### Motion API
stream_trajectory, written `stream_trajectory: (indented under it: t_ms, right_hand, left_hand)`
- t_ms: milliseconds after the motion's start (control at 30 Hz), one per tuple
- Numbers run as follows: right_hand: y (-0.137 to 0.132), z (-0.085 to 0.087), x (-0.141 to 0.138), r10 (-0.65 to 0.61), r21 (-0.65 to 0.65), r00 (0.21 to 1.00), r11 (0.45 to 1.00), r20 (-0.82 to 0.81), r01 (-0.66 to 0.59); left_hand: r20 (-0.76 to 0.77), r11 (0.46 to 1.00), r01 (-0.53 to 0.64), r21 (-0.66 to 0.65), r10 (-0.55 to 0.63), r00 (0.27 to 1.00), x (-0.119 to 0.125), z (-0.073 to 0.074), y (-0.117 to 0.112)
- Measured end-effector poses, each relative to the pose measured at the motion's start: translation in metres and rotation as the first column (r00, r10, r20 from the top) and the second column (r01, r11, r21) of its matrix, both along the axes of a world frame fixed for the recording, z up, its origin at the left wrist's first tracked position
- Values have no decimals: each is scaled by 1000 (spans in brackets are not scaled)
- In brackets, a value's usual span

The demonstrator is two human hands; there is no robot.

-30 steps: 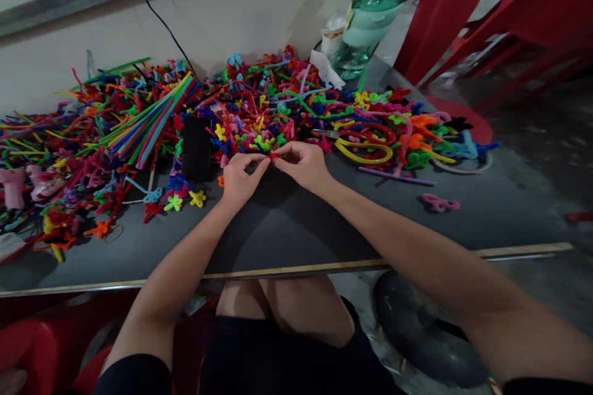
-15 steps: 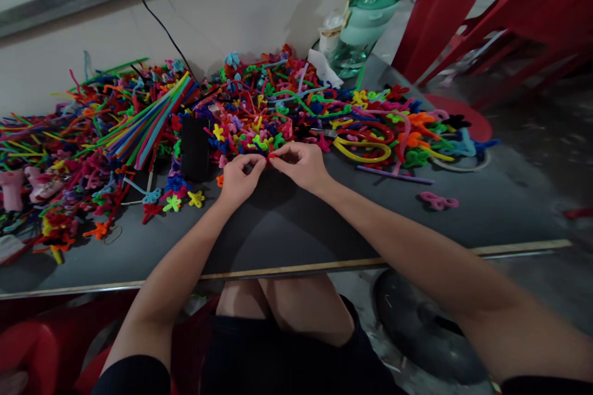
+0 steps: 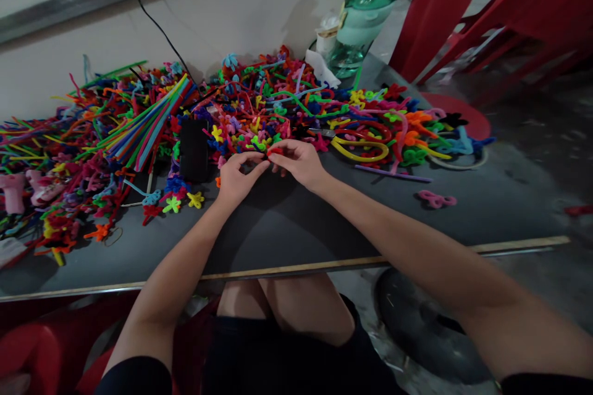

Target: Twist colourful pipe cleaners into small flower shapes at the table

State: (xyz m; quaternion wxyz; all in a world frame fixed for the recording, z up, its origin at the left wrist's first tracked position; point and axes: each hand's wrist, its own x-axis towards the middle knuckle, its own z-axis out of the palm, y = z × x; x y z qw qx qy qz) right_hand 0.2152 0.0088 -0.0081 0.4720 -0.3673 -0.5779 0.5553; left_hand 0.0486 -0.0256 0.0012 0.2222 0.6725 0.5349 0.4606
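Observation:
A small red pipe-cleaner piece (image 3: 275, 151) is pinched between the fingertips of my right hand (image 3: 303, 165). My left hand (image 3: 237, 180) meets it from the other side, thumb and fingers closed at the same red piece. Much of the piece is hidden by the fingers, so its full shape cannot be made out. Both hands are held just above the dark table, in front of a heap of coloured pipe-cleaner shapes (image 3: 250, 114). Right of my right hand lie scissors with yellow and red handles (image 3: 359, 151).
A black phone-like slab (image 3: 194, 149) and a bundle of straight pipe cleaners (image 3: 151, 126) lie to the left. Yellow (image 3: 196, 199) and pink (image 3: 437, 199) twisted shapes rest on the table (image 3: 296, 231). A green bottle (image 3: 364, 24) stands at the back; red chairs (image 3: 440, 12) are beyond the right end.
My fingers have shifted around the red piece: the right hand's lower fingers now show beneath it, and the left thumb is more extended. The view has moved slightly.

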Motion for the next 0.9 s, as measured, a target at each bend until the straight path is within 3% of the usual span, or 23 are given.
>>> stream_trajectory:
  t_ms: [167,500,733,900]
  right_hand:
    - [-2,0,2,-24,103,995,995,101,13]
    - [-6,0,2,-143,302,947,952,287,53]
    - [-1,1,2,-39,13,998,999,50,38]
    - [-1,0,1,-13,20,999,1000,44,12]
  left_hand:
    - [-143,989,-19,149,40,989,0,5,-3]
    - [-194,985,-7,175,41,980,3,4,-4]
    - [-90,996,-37,82,44,995,1,5,-2]
    - [77,998,-58,-37,61,995,1,2,0]
